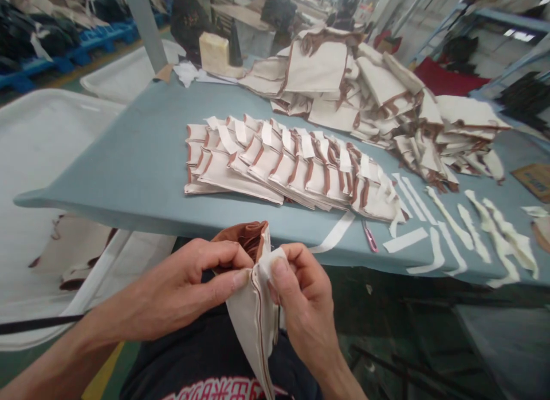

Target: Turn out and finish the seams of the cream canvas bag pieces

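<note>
A cream fabric piece with brown edging [251, 314], which looks like a sewn bag, hangs between my hands above my lap. My left hand [201, 291] pinches its upper edge between thumb and fingers. At the same edge my right hand [301, 291] closes on a short white strip [267, 263] that lies against the fabric. Brown lining [243, 234] shows in folds at the top opening. On the table just beyond, a fanned row of similar cream pieces [275, 165] carries white strips across the brown edges.
A large heap of cream pieces [318, 67] covers the back of the blue-grey table [124, 159]. Loose white strips [406, 239] lie at the right, near a small pink-handled tool [369, 238]. White tubs [38, 136] stand at the left, one containing another cream piece [71, 245].
</note>
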### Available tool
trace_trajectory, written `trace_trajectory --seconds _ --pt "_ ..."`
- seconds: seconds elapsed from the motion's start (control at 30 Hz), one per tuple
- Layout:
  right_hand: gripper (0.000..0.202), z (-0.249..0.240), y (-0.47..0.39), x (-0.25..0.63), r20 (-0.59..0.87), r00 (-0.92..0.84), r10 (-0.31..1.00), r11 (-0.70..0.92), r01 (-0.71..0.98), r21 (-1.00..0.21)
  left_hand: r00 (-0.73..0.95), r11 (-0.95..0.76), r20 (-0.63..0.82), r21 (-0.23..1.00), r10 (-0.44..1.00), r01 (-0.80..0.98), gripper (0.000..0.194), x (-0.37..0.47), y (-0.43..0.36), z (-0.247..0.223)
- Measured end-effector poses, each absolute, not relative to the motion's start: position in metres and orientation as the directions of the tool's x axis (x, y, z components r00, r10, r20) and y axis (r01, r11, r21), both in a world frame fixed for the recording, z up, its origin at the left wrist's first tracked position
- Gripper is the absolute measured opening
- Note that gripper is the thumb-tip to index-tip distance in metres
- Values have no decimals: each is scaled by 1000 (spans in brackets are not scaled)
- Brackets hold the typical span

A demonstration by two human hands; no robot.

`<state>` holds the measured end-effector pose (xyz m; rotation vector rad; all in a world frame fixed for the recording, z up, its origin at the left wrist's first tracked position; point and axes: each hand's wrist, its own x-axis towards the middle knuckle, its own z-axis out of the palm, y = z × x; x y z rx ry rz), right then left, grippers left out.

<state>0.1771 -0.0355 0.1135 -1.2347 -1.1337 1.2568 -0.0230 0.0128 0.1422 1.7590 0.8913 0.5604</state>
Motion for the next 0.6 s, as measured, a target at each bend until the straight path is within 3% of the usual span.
trace_trajectory --seconds 0.27,0.37,0.5,0.6 --pt "36 97 -50 177 -130 28 991 -125 -132 -983 611 -156 -57 944 790 291 31 -11 19 135" --pt "30 95 -48 183 -97 80 992 -95 -27 -995 604 -144 -54 951 795 274 33 -9 18 132" --pt "40 95 -48 189 -18 117 993 -21 27 -999 607 -102 -65 966 792 236 33 -10 15 129" --pt "18 97 -48 192 2 138 990 1 8 -1000 596 -95 -64 968 800 232 31 -11 13 129"
